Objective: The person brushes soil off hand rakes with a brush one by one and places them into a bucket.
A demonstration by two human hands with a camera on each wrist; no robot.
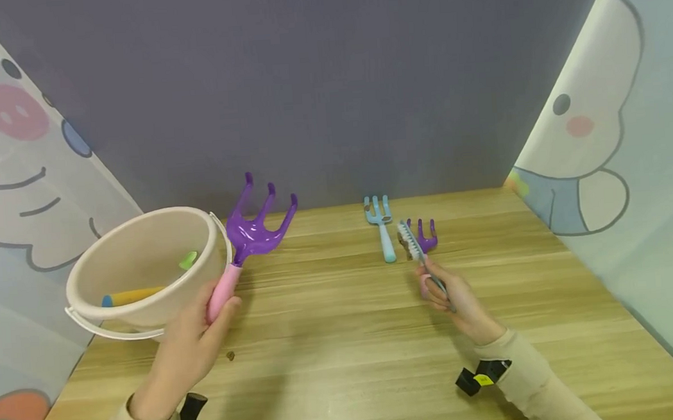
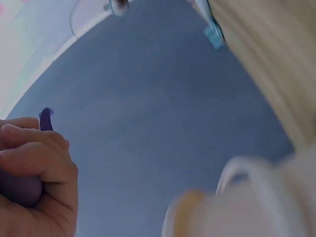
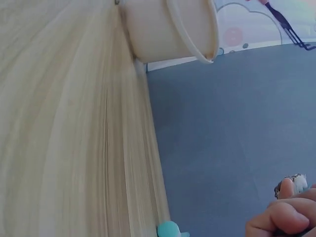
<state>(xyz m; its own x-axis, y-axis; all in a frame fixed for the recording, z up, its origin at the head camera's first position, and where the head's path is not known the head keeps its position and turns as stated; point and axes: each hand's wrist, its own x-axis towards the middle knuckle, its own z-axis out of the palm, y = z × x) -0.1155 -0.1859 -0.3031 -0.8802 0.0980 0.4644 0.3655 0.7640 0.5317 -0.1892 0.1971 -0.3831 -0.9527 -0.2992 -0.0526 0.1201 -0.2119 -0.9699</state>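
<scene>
Here, the left hand (image 1: 191,341) grips a purple hand rake (image 1: 250,236) by its pink handle near a white bucket (image 1: 201,269); the right hand (image 1: 460,302) holds a bristle brush (image 1: 413,240). Beyond, a light-blue hand fork (image 1: 384,233) lies on the wooden table (image 1: 322,358).

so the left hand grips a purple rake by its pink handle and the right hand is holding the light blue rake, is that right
Not quite: the right hand is holding a brush; the light blue rake lies on the table, as the head view shows. The left hand does grip a purple rake by its pink handle.
</scene>
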